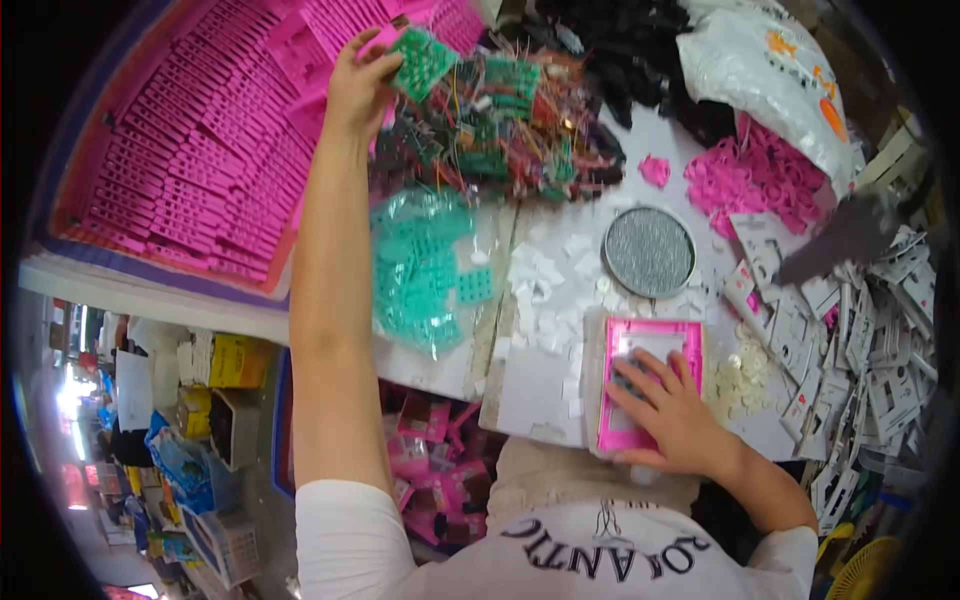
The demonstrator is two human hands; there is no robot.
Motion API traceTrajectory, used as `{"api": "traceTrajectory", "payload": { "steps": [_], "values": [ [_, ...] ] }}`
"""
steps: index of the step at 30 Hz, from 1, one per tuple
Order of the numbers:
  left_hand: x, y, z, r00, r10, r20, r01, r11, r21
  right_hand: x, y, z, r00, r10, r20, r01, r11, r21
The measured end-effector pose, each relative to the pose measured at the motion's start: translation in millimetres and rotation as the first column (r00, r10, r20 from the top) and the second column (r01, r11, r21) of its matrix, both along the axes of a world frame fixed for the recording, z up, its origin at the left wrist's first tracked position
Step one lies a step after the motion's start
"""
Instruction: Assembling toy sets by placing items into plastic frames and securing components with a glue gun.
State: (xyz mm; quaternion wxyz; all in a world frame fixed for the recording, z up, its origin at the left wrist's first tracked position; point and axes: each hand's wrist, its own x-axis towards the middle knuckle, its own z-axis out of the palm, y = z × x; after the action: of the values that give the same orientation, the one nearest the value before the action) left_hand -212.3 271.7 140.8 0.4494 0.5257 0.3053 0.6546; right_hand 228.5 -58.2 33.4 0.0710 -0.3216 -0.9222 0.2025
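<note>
My left hand reaches out to the far left, its fingers closed on the edge of a green circuit board. Some pink plastic shows at those fingers too, but I cannot tell whether it is held. Just right of the board lies a heap of wired circuit boards. Close to my body, my right hand rests with spread fingers over a pink plastic housing. The housing sits in a pale frame, and grey parts inside it are partly covered by the fingers.
A crate of stacked pink housings fills the far left. Teal keypads lie in clear plastic. Near the housing are a round grey tin, white pieces and cream discs. White panels pile up right; pink rubber pieces spill behind.
</note>
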Motion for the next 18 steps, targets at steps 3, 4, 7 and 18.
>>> {"api": "traceTrajectory", "payload": {
  "steps": [3, 4, 7, 18],
  "values": [
    [-2, -1, 0, 0.864, 0.378, -0.334, -0.348, 0.926, 0.148, -2, 11, 14, 0.993, -0.006, -0.116, 0.016, 0.997, 0.079],
    [10, -5, 6, 0.856, 0.398, -0.329, -0.351, 0.916, 0.195, -4, 21, 16, 0.987, -0.006, -0.162, 0.027, 0.992, 0.125],
    [24, -4, 6, 0.881, 0.346, -0.322, -0.284, 0.932, 0.224, -24, 54, 34, 0.883, -0.068, -0.464, 0.172, 0.968, 0.185],
    [58, -16, -11, 0.905, 0.321, -0.279, -0.349, 0.935, -0.056, -200, 315, 66, 0.466, -0.62, -0.631, 0.342, 0.784, -0.518]
  ]
}}
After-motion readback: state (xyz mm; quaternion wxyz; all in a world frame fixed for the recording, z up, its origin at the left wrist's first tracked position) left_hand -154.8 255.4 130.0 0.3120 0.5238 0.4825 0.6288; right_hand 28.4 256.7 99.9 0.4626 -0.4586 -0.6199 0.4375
